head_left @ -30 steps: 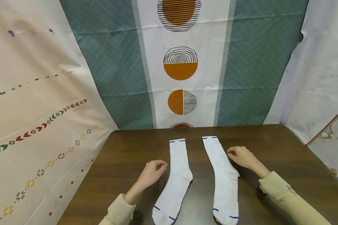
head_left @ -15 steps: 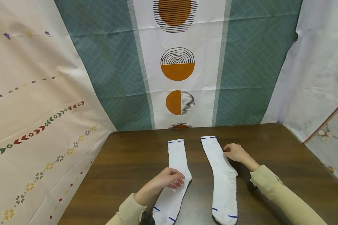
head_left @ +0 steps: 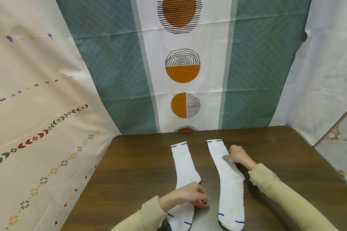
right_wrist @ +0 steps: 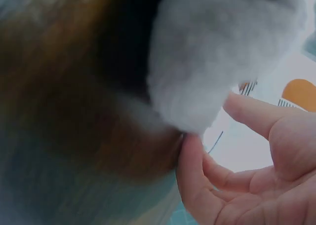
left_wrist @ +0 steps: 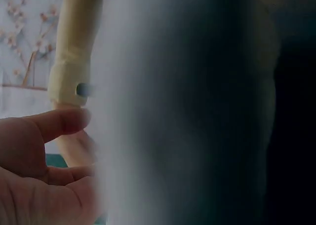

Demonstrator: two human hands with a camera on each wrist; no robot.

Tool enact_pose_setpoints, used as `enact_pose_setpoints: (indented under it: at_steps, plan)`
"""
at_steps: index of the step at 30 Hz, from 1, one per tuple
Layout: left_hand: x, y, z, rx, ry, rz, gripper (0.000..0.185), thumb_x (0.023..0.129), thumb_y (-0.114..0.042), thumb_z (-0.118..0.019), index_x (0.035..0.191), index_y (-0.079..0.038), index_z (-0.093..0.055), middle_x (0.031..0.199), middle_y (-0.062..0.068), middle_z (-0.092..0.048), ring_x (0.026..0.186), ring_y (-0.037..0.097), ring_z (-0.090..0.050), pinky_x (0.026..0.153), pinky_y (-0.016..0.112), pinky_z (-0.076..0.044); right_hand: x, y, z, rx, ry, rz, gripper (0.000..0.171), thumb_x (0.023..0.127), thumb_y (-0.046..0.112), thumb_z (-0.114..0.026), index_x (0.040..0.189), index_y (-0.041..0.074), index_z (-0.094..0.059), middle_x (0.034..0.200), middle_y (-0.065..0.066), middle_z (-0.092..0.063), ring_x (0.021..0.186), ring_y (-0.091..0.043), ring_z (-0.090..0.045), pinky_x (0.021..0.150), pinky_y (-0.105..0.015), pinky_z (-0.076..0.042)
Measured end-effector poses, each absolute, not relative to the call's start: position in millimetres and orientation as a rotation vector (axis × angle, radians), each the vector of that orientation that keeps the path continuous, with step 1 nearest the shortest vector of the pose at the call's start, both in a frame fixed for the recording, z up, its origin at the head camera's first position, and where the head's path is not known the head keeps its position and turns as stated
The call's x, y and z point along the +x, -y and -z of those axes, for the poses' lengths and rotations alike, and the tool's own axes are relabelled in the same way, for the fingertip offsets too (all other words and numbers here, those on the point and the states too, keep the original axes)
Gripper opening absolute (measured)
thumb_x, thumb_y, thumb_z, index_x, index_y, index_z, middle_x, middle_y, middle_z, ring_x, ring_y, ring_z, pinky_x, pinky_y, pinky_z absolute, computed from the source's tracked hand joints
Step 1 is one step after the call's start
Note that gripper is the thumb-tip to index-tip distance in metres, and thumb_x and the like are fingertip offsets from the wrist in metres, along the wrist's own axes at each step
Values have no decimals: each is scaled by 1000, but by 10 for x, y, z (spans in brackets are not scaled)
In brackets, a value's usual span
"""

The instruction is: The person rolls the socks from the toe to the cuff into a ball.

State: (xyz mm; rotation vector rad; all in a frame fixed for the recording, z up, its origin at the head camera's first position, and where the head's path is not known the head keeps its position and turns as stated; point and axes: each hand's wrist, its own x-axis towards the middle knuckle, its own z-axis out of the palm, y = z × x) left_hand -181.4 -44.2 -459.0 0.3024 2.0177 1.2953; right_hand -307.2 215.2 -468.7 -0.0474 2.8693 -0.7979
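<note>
Two long white socks lie flat on the brown table, toes toward me, with blue marks at cuffs and toes. My left hand (head_left: 188,195) reaches across the foot of the left sock (head_left: 185,163), its loosely bent fingers past the sock's right edge. Blurred white fabric hides those fingertips in the left wrist view; thumb (left_wrist: 64,122) and fingers are apart there. At the leg of the right sock (head_left: 229,189), my right hand (head_left: 239,155) touches the fabric with its fingers. In the right wrist view, a fingertip (right_wrist: 191,141) meets the sock's edge, the thumb apart from it.
The table (head_left: 133,166) has its far edge against a green and white patterned curtain (head_left: 188,80). A cream patterned cloth (head_left: 46,128) hangs on the left, a white one (head_left: 321,89) on the right.
My left hand has moved right across the left sock, and the sock's foot has shifted right. My right hand has moved left onto the right sock's leg.
</note>
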Motion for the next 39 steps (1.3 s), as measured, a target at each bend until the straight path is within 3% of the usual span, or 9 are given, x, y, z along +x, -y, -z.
enact_pose_setpoints:
  at_steps: [9,16,24,28,33,39]
  plan:
    - [-1786,228,4649,361,-2019,-1215,15,86,-11,-70,86,4,-73,77,17,-72,64,20,-71,61,27,-57,-3099,-2106,4703,-31,-2838,836,30,80,23,-75,79,-1,-57,69,-8,-55,56,-16,-54,51,-26,-46]
    - [-1658,117,4732,420,-2184,-1168,17,75,-13,-82,65,-2,-74,56,14,-67,43,13,-62,53,22,-53,-3072,-2086,4691,-41,-2777,973,23,84,16,-67,77,0,-52,71,-7,-51,61,-15,-51,54,-26,-49]
    - [-1563,59,4790,462,-2249,-1167,11,73,-3,-80,64,-3,-74,54,10,-67,43,14,-63,58,16,-53,-3077,-2062,4696,-53,-2725,1070,23,87,13,-64,75,3,-46,75,-7,-47,69,-18,-52,59,-30,-51]
    - [-1557,64,4793,405,-2180,-1217,18,78,-2,-74,61,-4,-68,51,7,-64,42,9,-59,53,21,-54,-3110,-2064,4709,-68,-2677,1155,17,87,8,-62,92,-5,-51,89,-16,-54,81,-24,-55,64,-35,-52]
    - [-1571,96,4776,295,-1981,-1374,20,82,3,-61,66,-7,-54,59,1,-55,50,6,-56,56,24,-56,-3158,-2079,4731,-89,-2566,1289,49,90,3,-57,134,-11,-39,125,-34,-53,101,-33,-60,79,-46,-54]
    - [-1559,153,4739,227,-1872,-1508,23,78,16,-57,84,-4,-47,67,7,-54,57,11,-59,65,32,-59,-3185,-2072,4705,-123,-2458,1429,59,92,2,-54,143,-10,-27,135,-38,-45,108,-34,-59,85,-50,-52]
